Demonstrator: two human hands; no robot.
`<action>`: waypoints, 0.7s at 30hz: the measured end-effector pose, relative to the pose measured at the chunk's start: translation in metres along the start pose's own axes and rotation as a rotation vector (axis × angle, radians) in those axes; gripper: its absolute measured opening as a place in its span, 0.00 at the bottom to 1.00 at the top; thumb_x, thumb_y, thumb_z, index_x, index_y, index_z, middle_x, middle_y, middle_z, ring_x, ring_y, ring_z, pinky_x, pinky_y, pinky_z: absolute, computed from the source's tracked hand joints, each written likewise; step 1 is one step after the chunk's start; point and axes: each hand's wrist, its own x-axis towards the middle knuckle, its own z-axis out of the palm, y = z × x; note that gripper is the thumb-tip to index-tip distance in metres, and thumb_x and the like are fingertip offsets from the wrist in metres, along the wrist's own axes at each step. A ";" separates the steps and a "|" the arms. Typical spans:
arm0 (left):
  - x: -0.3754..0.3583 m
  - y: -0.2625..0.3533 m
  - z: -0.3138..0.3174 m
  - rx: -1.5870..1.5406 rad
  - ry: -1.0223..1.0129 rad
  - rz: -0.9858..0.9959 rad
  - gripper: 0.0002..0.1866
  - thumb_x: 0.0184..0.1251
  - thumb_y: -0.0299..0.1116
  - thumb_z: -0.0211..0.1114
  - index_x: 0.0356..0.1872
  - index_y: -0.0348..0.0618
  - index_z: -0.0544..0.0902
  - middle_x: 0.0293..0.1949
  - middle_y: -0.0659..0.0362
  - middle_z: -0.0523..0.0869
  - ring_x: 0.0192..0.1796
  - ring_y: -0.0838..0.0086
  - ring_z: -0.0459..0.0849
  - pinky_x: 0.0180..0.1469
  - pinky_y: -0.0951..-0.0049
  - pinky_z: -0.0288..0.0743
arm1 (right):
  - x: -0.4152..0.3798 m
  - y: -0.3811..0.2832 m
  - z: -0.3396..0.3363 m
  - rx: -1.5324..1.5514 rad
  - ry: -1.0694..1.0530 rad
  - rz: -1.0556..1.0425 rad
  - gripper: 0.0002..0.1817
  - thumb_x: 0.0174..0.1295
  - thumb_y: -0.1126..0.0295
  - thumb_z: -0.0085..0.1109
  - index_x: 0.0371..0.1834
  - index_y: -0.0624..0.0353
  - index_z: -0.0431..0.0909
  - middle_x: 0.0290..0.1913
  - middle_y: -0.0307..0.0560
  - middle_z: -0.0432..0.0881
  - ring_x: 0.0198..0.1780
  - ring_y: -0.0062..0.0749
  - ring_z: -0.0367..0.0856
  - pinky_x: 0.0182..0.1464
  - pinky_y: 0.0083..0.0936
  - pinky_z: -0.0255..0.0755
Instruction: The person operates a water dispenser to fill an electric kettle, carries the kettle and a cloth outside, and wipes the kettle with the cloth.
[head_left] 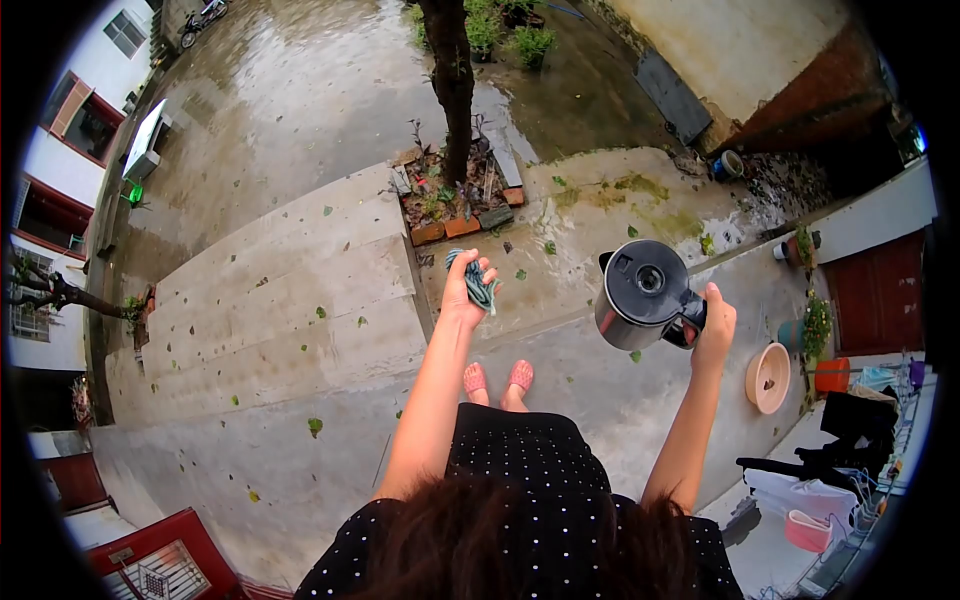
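My left hand [462, 285] is closed around a crumpled, dark green striped cloth [480, 284], held out in front of me at about waist height. The fingers wrap over the cloth and part of it hangs out on the right. On the other side, my right hand [712, 325] grips the black handle of an electric kettle [640, 295]. The kettle has a black lid, which is closed, and a dark, shiny body. It hangs in the air, its spout pointing to the upper left. What is inside it is hidden.
Ahead, a tree trunk [455, 90] rises from a brick-edged planter [462, 228]. A pink basin [768, 378] and an orange bucket [831, 375] stand at the right, near hanging laundry [855, 430]. The concrete beyond looks wet, with scattered leaves. A red door [165, 560] is at lower left.
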 end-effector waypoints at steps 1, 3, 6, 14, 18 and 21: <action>0.000 0.002 0.002 0.038 0.030 0.006 0.10 0.54 0.39 0.65 0.30 0.52 0.72 0.24 0.65 0.75 0.21 0.77 0.71 0.24 0.69 0.64 | 0.000 0.000 0.000 0.001 -0.001 0.003 0.27 0.69 0.59 0.44 0.10 0.60 0.69 0.09 0.36 0.66 0.08 0.16 0.57 0.13 0.18 0.47; -0.001 0.002 0.006 0.070 0.133 0.018 0.07 0.52 0.35 0.61 0.26 0.51 0.70 0.20 0.66 0.73 0.16 0.78 0.67 0.20 0.70 0.59 | 0.000 0.000 -0.001 0.002 -0.005 0.005 0.27 0.69 0.59 0.44 0.11 0.60 0.70 0.09 0.36 0.66 0.08 0.16 0.57 0.13 0.18 0.47; 0.002 0.002 -0.002 0.073 0.155 0.006 0.07 0.53 0.34 0.60 0.25 0.51 0.70 0.19 0.65 0.71 0.15 0.78 0.64 0.18 0.72 0.56 | -0.002 -0.001 -0.001 0.007 -0.012 0.004 0.27 0.69 0.59 0.44 0.11 0.61 0.70 0.08 0.36 0.66 0.08 0.16 0.57 0.13 0.18 0.47; 0.006 -0.008 -0.009 0.058 0.101 -0.026 0.05 0.54 0.33 0.56 0.24 0.51 0.69 0.18 0.65 0.68 0.14 0.79 0.60 0.16 0.75 0.51 | -0.004 -0.006 0.000 -0.005 -0.024 -0.002 0.27 0.69 0.59 0.44 0.12 0.62 0.72 0.09 0.35 0.65 0.09 0.16 0.57 0.14 0.18 0.47; 0.008 -0.004 -0.019 -0.046 -0.054 -0.056 0.12 0.59 0.47 0.59 0.27 0.52 0.71 0.20 0.65 0.70 0.17 0.77 0.65 0.19 0.73 0.56 | -0.005 -0.006 0.000 -0.006 -0.013 -0.003 0.27 0.69 0.59 0.44 0.11 0.60 0.71 0.08 0.35 0.65 0.08 0.16 0.56 0.13 0.18 0.47; -0.014 0.004 0.007 -0.156 -0.064 -0.062 0.22 0.60 0.59 0.57 0.31 0.50 0.73 0.25 0.61 0.75 0.25 0.70 0.73 0.29 0.67 0.67 | -0.005 -0.005 0.001 -0.017 -0.002 -0.007 0.27 0.69 0.59 0.44 0.10 0.59 0.70 0.08 0.35 0.65 0.08 0.16 0.56 0.13 0.18 0.46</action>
